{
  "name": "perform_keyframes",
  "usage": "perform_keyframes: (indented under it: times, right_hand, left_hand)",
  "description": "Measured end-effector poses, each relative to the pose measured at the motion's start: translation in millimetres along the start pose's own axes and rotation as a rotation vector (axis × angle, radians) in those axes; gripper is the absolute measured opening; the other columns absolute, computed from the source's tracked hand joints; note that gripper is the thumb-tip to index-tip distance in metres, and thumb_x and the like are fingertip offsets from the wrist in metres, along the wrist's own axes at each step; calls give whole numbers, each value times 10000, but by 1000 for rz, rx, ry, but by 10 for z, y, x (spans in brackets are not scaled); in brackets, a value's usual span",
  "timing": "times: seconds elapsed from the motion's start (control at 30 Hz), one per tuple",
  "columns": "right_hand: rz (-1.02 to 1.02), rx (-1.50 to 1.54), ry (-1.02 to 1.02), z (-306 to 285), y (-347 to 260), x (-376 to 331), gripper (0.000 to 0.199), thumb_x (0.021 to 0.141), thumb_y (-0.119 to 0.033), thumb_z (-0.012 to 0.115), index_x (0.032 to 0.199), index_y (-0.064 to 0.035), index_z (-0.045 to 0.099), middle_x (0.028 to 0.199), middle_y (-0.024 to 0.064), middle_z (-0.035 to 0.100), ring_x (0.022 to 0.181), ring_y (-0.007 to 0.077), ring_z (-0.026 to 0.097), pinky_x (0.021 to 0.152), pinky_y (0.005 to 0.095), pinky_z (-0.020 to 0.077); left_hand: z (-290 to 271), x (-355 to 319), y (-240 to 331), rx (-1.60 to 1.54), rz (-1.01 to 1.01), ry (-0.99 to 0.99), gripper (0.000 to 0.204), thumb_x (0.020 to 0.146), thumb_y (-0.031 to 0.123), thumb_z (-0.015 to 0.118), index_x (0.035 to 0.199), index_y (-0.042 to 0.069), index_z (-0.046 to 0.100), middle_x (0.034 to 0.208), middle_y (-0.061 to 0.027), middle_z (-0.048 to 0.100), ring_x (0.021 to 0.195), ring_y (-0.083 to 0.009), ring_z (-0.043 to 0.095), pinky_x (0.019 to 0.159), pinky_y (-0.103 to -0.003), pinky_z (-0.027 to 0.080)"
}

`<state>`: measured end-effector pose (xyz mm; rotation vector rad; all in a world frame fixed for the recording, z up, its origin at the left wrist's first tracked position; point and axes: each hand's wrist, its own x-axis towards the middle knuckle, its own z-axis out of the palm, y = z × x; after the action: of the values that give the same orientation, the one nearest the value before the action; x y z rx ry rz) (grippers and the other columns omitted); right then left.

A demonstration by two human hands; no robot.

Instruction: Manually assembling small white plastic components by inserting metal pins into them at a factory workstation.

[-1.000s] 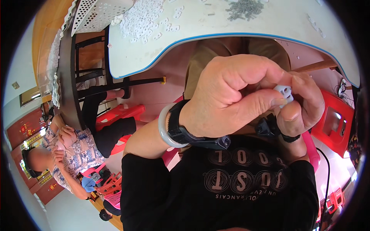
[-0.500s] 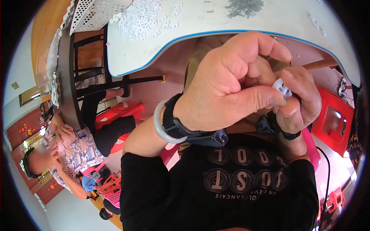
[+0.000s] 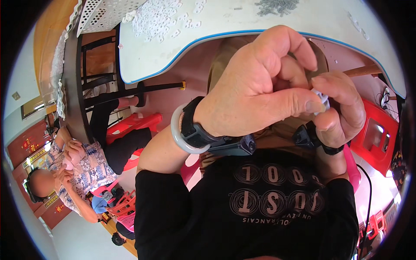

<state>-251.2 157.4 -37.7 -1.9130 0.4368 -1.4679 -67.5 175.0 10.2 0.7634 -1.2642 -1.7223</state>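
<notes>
A small white plastic piece (image 3: 326, 103) with openings in it is in my hands above my lap. The fingers and thumb of my right hand (image 3: 346, 108) pinch it from the right. My left hand (image 3: 242, 93) brings its thumb tip against the piece from the left, its index finger arched above. My left fingers behind the piece are partly hidden, as is most of the piece itself. On the table beyond lie many loose white plastic pieces (image 3: 151, 21) and a heap of small grey metal parts (image 3: 277, 6).
The white table (image 3: 208, 24) has a blue edge curving just beyond my hands. A white perforated basket (image 3: 106, 15) stands at its far left. Red plastic stools (image 3: 375, 134) are at both sides. Another person (image 3: 86, 164) sits at the left. A black cable (image 3: 369, 195) hangs at right.
Both hands have shifted slightly, and my right fingers have moved a little to the right. The white piece has turned, so its face with openings shows less.
</notes>
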Motion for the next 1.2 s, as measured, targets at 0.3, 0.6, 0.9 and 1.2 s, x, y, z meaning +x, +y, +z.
perform_keyframes:
  times: [0.3,0.6,0.9,1.2]
  right_hand:
    - [33,-105,80,47,-40,-60,462,799,-295,720,1074,59,606,894,102,660,629,142,531,577,260,416]
    - [-49,-149,38,63,-71,-38,427,795,-268,726,1053,51,607,872,113,673,594,174,558,543,277,439]
    - [-76,-92,75,102,-71,-94,433,800,-289,732,1032,49,593,820,114,668,593,181,583,539,280,449]
    - [-62,78,131,203,-50,-139,434,835,-308,705,1035,48,556,720,78,610,567,176,558,504,283,426]
  left_hand:
    - [45,-5,-129,492,262,18,221,960,159,514,844,-21,569,633,-26,515,557,-79,458,511,-217,353]
    - [136,-66,-148,541,319,64,211,939,130,494,821,-27,572,609,-58,499,485,-128,457,452,-255,346]
    - [191,-61,-206,543,425,100,272,929,124,530,692,29,438,572,-96,466,481,-278,503,433,-333,380]
    - [263,-90,-285,500,509,151,256,923,104,531,698,25,439,559,-93,446,463,-287,471,424,-347,359]
